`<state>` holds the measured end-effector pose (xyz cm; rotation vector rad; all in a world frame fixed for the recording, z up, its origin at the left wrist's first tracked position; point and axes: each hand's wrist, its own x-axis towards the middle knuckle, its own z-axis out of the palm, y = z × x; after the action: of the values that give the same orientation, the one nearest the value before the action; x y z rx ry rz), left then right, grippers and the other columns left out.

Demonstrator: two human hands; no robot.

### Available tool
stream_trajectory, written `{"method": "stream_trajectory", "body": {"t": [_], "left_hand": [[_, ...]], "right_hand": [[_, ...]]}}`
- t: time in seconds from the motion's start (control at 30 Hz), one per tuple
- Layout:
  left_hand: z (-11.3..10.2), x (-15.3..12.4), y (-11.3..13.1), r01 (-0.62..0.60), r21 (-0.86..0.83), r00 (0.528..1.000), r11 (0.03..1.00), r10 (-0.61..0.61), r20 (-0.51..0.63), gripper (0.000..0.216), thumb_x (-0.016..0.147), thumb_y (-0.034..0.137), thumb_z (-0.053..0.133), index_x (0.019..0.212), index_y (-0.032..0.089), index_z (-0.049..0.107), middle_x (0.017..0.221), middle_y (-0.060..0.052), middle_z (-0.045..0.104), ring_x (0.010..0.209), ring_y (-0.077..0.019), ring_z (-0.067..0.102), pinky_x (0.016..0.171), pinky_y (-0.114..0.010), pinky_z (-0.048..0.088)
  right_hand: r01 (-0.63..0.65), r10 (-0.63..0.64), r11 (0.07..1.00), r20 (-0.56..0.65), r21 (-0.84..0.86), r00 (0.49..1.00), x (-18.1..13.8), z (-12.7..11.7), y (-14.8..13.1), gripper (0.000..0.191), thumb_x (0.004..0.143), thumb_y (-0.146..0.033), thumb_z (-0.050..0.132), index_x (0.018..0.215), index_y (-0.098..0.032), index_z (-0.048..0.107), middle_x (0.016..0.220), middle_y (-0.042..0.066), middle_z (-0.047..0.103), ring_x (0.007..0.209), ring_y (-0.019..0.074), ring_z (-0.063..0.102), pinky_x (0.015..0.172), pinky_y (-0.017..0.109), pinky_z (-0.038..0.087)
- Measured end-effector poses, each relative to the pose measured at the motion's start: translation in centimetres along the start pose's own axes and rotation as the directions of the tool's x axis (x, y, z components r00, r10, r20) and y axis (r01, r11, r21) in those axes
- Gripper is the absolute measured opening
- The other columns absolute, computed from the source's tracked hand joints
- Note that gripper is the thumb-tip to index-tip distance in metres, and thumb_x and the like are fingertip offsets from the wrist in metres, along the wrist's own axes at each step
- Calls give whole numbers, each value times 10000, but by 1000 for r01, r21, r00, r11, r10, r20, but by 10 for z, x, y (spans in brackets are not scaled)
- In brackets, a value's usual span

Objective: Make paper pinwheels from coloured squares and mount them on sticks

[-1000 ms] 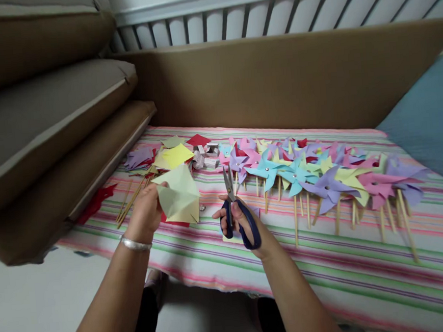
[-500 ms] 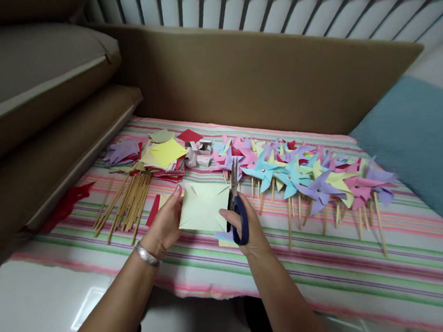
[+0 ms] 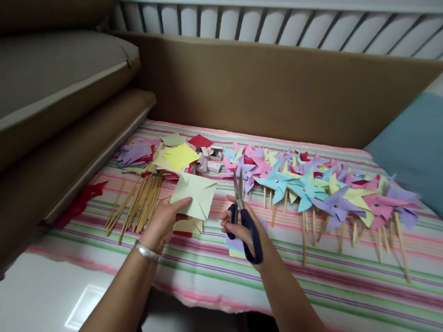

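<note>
My left hand (image 3: 160,224) pinches a pale green paper square (image 3: 193,195) with cuts in it, held just above the striped cloth (image 3: 360,278). My right hand (image 3: 242,231) grips blue-handled scissors (image 3: 244,218), blades closed and pointing up and away, a short gap to the right of the paper. A silver bracelet (image 3: 147,250) is on my left wrist. A few paper pieces (image 3: 234,244) lie under my right hand.
A row of finished paper pinwheels on sticks (image 3: 315,189) lies to the right. Loose wooden sticks (image 3: 140,203), a stack of coloured paper squares (image 3: 170,157) and small white boxes (image 3: 211,156) are at left. Brown cushions (image 3: 43,139) rise on the left, a blue cushion (image 3: 427,155) on the right.
The scissors have come away from the paper's right edge. My left hand has lifted and turned the green square, shifting it a little to the left.
</note>
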<state>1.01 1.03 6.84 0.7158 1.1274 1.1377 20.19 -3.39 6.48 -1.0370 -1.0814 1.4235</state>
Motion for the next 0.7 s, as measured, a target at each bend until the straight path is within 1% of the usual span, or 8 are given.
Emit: {"method": "stream_trajectory", "body": {"t": [0.07, 0.1, 0.13, 0.2, 0.3, 0.5, 0.7], "left_hand": [[-10, 3, 5, -7, 2, 999, 1000, 7, -35, 335, 600, 285, 742, 885, 119, 680, 834, -83, 714, 696, -180, 651, 512, -240, 506], [-14, 5, 7, -8, 0, 999, 1000, 8, -39, 331, 607, 280, 737, 889, 117, 679, 835, -85, 713, 696, -179, 650, 501, -233, 503], [-17, 6, 8, -8, -5, 999, 1000, 8, -35, 325, 614, 274, 731, 892, 114, 678, 838, -89, 712, 693, -177, 650, 492, -228, 501], [-22, 8, 9, -15, -14, 1000, 1000, 14, -20, 313, 625, 259, 724, 895, 108, 675, 842, -96, 710, 680, -173, 650, 481, -220, 500], [-29, 11, 9, -25, -29, 1000, 999, 25, 6, 300, 636, 237, 722, 899, 102, 675, 833, -98, 711, 682, -176, 656, 502, -221, 513], [-38, 13, 9, -52, -63, 996, 997, 56, 65, 280, 645, 224, 727, 895, 105, 691, 815, -89, 714, 683, -181, 663, 538, -224, 530], [-35, 9, 12, -21, -89, 997, 996, 28, 73, 293, 637, 208, 733, 911, 114, 691, 811, -88, 716, 666, -184, 663, 536, -239, 533]], "right_hand": [[-63, 69, 997, 121, -53, 990, -4, 2, -2, 464, 746, -377, 647, 1157, -242, 479, 825, 10, 569, 605, 115, 544, 522, 248, 434], [-101, 115, 991, 181, -89, 977, -6, 4, -3, 464, 762, -434, 621, 1155, -227, 487, 786, 8, 559, 558, 105, 527, 479, 237, 414], [-137, 164, 983, 232, -125, 959, -8, 7, -4, 488, 767, -484, 599, 1156, -210, 492, 745, 4, 548, 524, 99, 512, 449, 229, 401], [-203, 249, 962, 287, -181, 925, -12, 12, -4, 550, 746, -544, 594, 1150, -185, 496, 680, -13, 524, 483, 90, 492, 424, 221, 398], [-275, 336, 933, 288, -233, 897, -13, 17, -2, 564, 728, -568, 600, 1120, -175, 499, 645, -33, 503, 447, 69, 463, 408, 203, 394], [-335, 419, 895, 296, -295, 858, -13, 20, -3, 561, 715, -564, 613, 1103, -171, 511, 615, -51, 493, 413, 52, 451, 373, 175, 369], [-373, 447, 883, 268, -285, 853, -14, 26, -8, 574, 688, -553, 637, 1103, -170, 533, 586, -61, 492, 396, 51, 450, 359, 169, 356]]}}
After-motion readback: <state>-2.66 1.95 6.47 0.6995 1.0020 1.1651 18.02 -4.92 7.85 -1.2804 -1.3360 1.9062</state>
